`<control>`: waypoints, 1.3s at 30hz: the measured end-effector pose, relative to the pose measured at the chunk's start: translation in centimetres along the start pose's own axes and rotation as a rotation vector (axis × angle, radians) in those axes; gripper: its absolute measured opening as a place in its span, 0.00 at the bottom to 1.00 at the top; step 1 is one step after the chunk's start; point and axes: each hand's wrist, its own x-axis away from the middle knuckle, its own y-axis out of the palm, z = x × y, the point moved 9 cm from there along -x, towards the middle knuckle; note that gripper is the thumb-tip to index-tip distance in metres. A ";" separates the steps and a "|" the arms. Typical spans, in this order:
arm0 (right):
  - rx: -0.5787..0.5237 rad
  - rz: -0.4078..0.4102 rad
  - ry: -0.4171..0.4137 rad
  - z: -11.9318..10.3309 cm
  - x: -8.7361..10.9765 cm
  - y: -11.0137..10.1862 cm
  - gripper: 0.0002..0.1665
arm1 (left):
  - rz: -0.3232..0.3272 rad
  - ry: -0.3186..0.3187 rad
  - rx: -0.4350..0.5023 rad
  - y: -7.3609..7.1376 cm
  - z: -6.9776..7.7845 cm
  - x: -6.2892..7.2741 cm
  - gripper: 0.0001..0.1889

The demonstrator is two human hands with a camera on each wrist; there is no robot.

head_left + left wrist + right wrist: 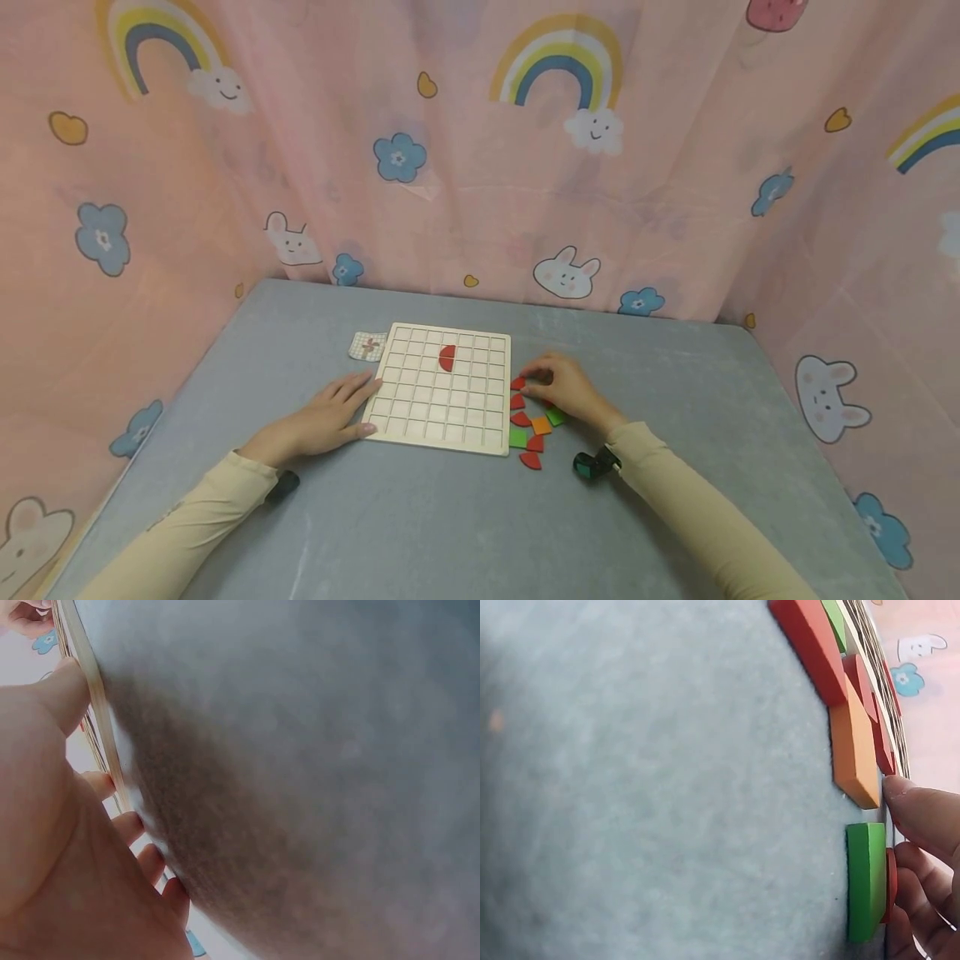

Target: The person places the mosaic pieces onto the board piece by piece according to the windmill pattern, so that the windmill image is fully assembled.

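A pale wooden grid board (pixel 420 408) lies on the table, with two red quarter-circle pieces (pixel 447 358) side by side in its upper middle cells. My left hand (pixel 322 421) rests at the board's left edge, fingers extended, thumb by the near left corner. In the left wrist view its fingertips (pixel 127 825) touch the rim. At the board's right edge my right hand (pixel 566 387) pinches a red quarter-circle piece (pixel 517 383) between thumb and forefinger. Below that hand lie more red pieces (pixel 531 460), an orange square (pixel 541 426) and green pieces (pixel 518 438).
A small patterned card (pixel 367 347) lies against the board's upper left side. The grey table (pixel 420 525) meets a pink printed curtain (pixel 480 217) at the back and sides. Dark wrist cameras (pixel 595 464) are strapped under both sleeves.
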 end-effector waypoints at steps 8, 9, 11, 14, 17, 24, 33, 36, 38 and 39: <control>-0.002 0.006 -0.004 -0.2 0.0 -0.1 0.15 | 0.021 0.027 0.016 -1.2 1.5 0.5 0.39; -0.001 0.005 -0.004 -0.2 0.0 -0.1 0.15 | 0.021 0.026 0.015 -1.3 1.6 0.6 0.39; 0.006 0.004 -0.007 -0.1 0.1 -0.1 0.14 | 0.024 0.027 0.005 -1.4 1.8 0.6 0.38; 0.005 -0.003 0.002 0.1 0.1 0.0 0.14 | 0.013 0.012 -0.007 -1.4 1.8 0.6 0.38; -0.004 -0.005 0.009 0.2 0.1 0.0 0.14 | 0.002 -0.002 -0.018 -1.3 1.7 0.5 0.38; -0.006 0.005 -0.006 0.1 0.0 -0.1 0.14 | -0.004 -0.005 -0.011 -1.3 1.6 0.4 0.39; -0.016 0.003 -0.017 0.1 0.0 -0.3 0.14 | -0.003 -0.009 -0.012 -1.3 1.6 0.5 0.38; -0.031 0.003 -0.011 0.2 0.0 -0.3 0.14 | -0.002 -0.007 -0.008 -1.3 1.6 0.5 0.38; -0.042 0.003 -0.006 0.2 0.1 -0.4 0.14 | -0.003 -0.008 -0.009 -1.3 1.6 0.5 0.38; -0.044 0.003 -0.006 0.2 0.1 -0.4 0.14 | -0.004 -0.008 -0.006 -1.4 1.7 0.6 0.38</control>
